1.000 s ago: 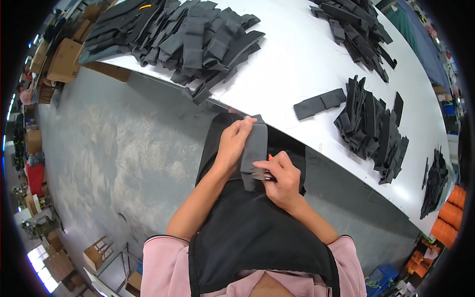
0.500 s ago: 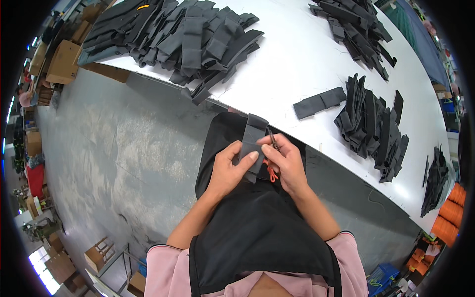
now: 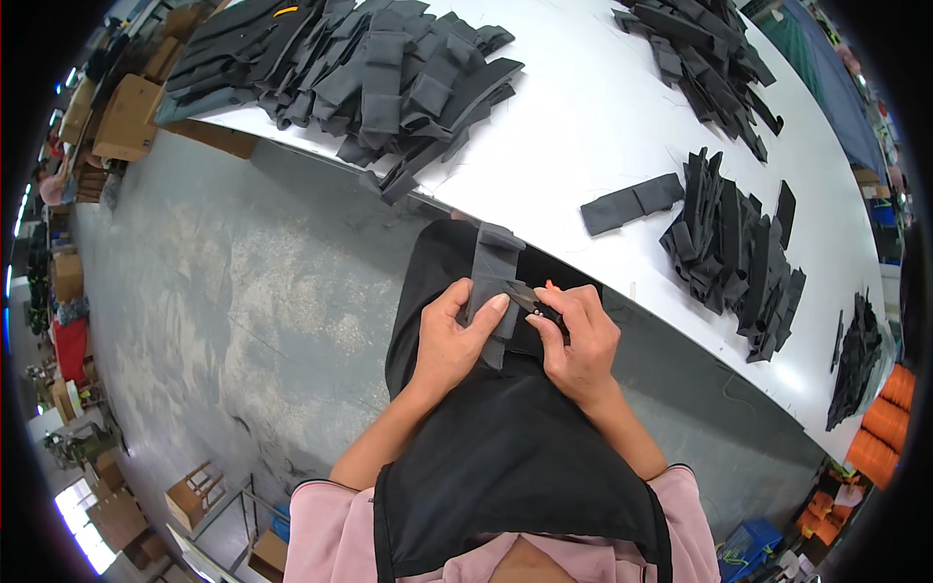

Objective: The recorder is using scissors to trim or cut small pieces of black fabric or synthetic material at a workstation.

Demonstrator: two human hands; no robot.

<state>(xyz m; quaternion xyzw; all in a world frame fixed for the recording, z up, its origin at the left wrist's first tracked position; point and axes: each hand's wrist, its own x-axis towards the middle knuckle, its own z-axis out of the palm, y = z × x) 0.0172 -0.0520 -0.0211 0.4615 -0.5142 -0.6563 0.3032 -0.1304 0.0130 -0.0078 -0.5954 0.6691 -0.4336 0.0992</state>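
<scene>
— What has changed in the head view since half a second ago?

— Your left hand (image 3: pixel 449 340) has shifted a little: its thumb now lies flat across the grey fabric strip (image 3: pixel 492 282), where before the fingers were bunched lower on it. The strip stands a bit straighter, its top end toward twelve o'clock at the white table (image 3: pixel 603 126) edge. Your right hand (image 3: pixel 580 342) stays at three o'clock of the strip, about where it was.

— Where does the strip lie against the fingers?

— It runs up over your black apron (image 3: pixel 505 457), pinched between your left thumb and the fingers behind it, so that hand is closed on the strip. Your right fingers are curled round a small dark cutting tool (image 3: pixel 533 300) with an orange bit showing, its tip pointing toward ten o'clock and touching the strip's right edge just beside your left thumb.

— What is hard to make out?

— The strip's lower end is tucked behind your left hand. Most of the tool sits inside your right fist, so you cannot tell its kind for sure. On the table, a heap of grey pieces (image 3: pixel 389 68) lies at eleven o'clock, a single folded strip (image 3: pixel 632 204) at one o'clock, with a dark stack (image 3: pixel 729 253) just beside it; a farther pile (image 3: pixel 700 49) is cut off at the top rim.
</scene>
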